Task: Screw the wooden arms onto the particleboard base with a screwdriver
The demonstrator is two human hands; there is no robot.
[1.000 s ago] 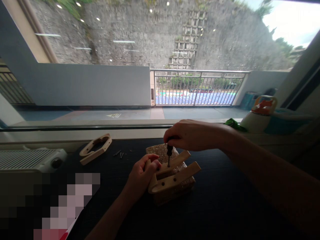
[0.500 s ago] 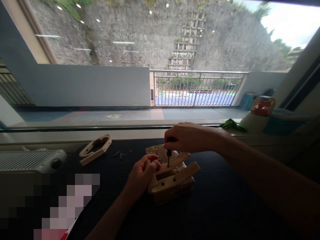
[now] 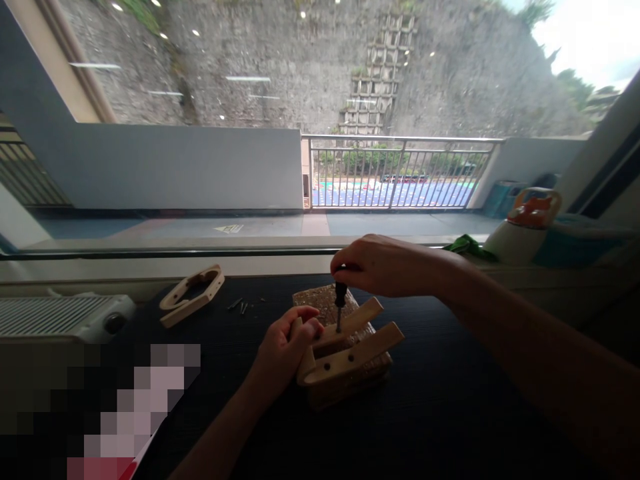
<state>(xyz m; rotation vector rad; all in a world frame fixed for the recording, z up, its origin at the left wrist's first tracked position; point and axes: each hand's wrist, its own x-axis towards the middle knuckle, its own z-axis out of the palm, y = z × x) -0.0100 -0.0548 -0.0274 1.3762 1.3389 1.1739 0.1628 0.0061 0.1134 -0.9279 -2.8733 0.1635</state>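
A light wooden assembly [image 3: 350,353] with two slanting arms rests on a cork-like block [image 3: 345,383] on the dark table [image 3: 450,413]. My left hand [image 3: 287,347] is closed around the assembly's left end. My right hand [image 3: 380,267] is closed on the top of a small dark screwdriver [image 3: 340,303], which stands upright with its tip down in the wood between the arms.
Another wooden piece [image 3: 193,293] lies at the back left, with a few small screws [image 3: 239,306] beside it. A white radiator-like unit [image 3: 65,317] sits at the left. A white and orange bottle [image 3: 523,230] and green cloth [image 3: 467,245] stand on the window sill at right.
My right hand has shifted slightly on the screwdriver handle, which still stands in the wood. My left hand keeps its hold. The view has tilted a little.
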